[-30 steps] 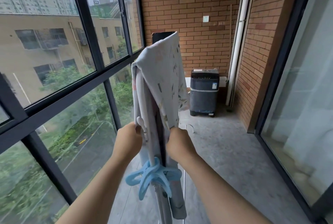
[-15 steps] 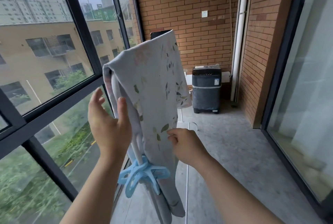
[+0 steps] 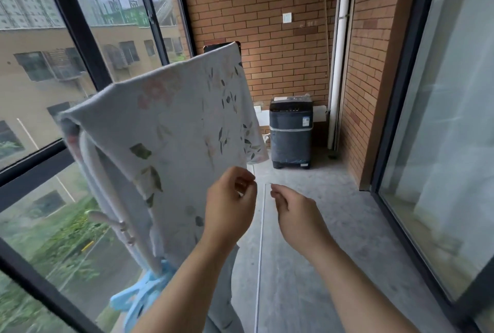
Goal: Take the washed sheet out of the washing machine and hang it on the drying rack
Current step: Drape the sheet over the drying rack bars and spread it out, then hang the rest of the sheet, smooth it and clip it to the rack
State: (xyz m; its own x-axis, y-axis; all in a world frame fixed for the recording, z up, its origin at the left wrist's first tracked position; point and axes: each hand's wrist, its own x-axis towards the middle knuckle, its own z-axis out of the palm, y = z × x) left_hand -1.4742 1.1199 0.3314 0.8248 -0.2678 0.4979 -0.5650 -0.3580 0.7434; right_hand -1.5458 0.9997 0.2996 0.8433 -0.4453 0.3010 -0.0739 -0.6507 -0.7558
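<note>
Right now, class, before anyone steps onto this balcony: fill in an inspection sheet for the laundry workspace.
Surface: grey concrete floor.
Job's things: floral sheet draped over the drying rack; washing machine stands against the brick wall.
Clutter: blue plastic hanger low on the rack.
Hands: left hand in front of the sheet's edge, grip unclear; right hand loosely curled, holding nothing.
Cables: nothing seen.
Surroundings: windows on the left, white pipe in the corner, glass door on the right.
</note>
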